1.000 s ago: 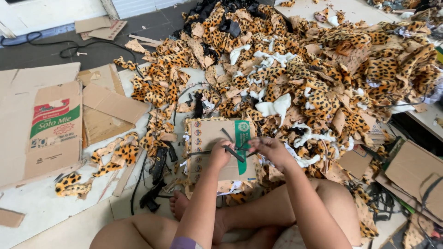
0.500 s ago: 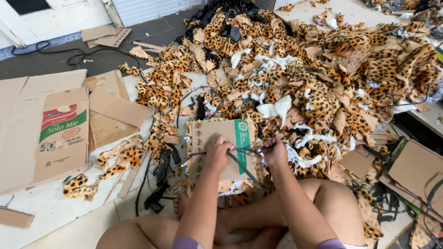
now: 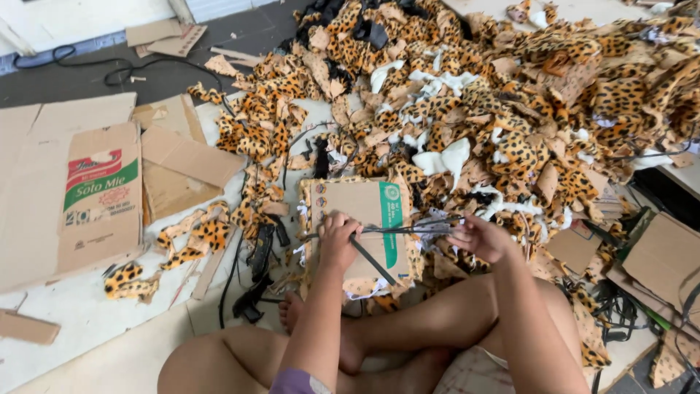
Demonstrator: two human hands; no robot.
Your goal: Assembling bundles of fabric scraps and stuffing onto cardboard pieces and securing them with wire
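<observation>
Person sits cross-legged on floor, bare knees at 6 o'clock. Left hand (image 3: pixel 337 241) curled shut, fist down on cardboard board (image 3: pixel 359 222), gripping one end of a dark strap (image 3: pixel 372 257) that runs off toward 4 o'clock across the board. Right hand (image 3: pixel 477 238) at 3 o'clock from the left, just off the board's right edge, fingers pinched on a bunch of thin dark cords (image 3: pixel 408 229) stretched taut between both hands. Cords lie across the board's green-printed strip, so the stuff held sits between the two grips, over the board's right half. Board lies flat just beyond the feet, leopard trim poking out under its edges.

At 9 o'clock: black tool (image 3: pixel 257 273) with cable, leopard-print scraps (image 3: pixel 191 241) on white floor, flattened printed carton (image 3: pixel 98 193) further left, plain cardboard pieces (image 3: pixel 182 157) beside it. From 12 to 2 o'clock: big heap of leopard-print fabric pieces (image 3: pixel 510 109) mixed with white bits. At 4 o'clock: brown boxes (image 3: pixel 660 255).
</observation>
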